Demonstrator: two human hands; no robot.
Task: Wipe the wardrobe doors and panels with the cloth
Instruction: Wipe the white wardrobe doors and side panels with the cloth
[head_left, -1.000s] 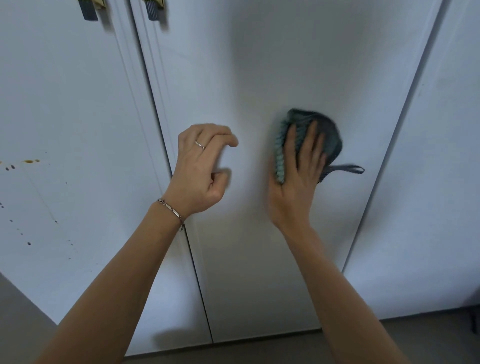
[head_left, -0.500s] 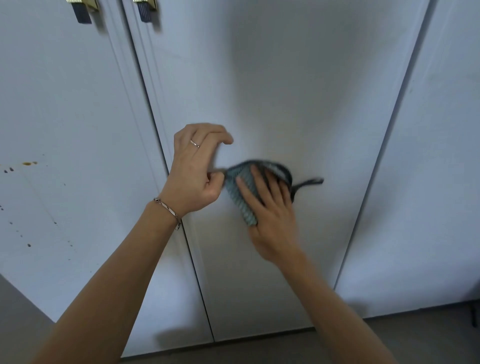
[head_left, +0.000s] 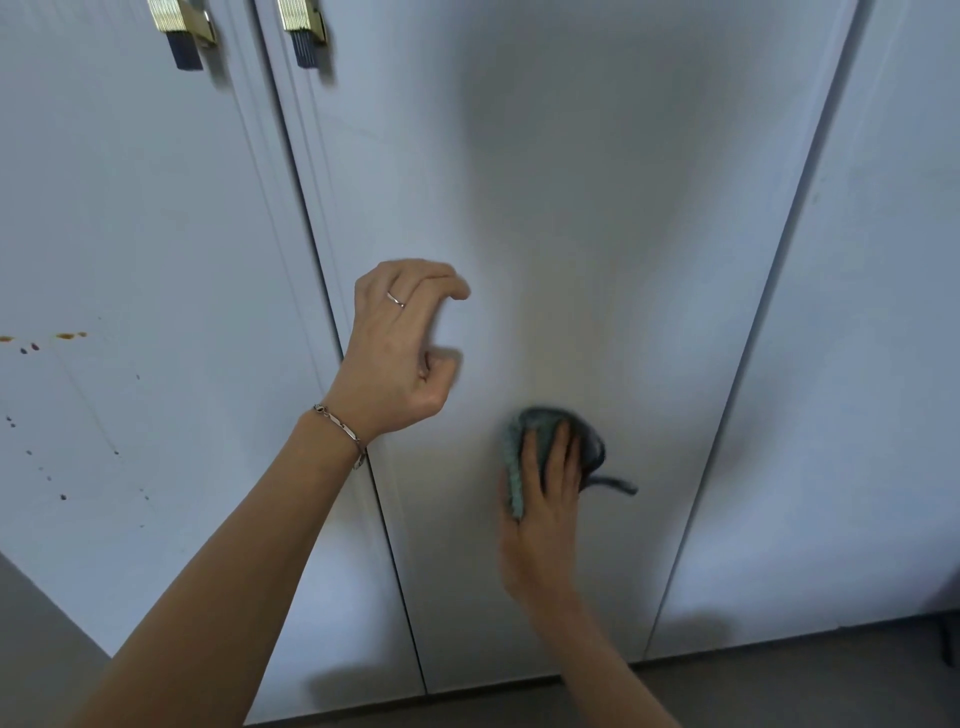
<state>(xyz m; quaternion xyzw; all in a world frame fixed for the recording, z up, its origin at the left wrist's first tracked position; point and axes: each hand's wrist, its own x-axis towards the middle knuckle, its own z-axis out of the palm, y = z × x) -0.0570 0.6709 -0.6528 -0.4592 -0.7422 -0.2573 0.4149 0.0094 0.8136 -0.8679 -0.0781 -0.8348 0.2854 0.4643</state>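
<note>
The white wardrobe doors all stand closed, so nothing inside shows. The right hand (head_left: 545, 514) presses the cloth (head_left: 558, 447) flat against the lower part of the middle door (head_left: 545, 208), fingers laid straight over it. The left hand (head_left: 400, 353) hovers near the same door with fingers loosely curled, holding nothing. The cloth is bunched, grey-teal, with a dark loop (head_left: 613, 484) trailing to its right. Small brown spots (head_left: 67, 336) mark the left door (head_left: 130, 234).
</note>
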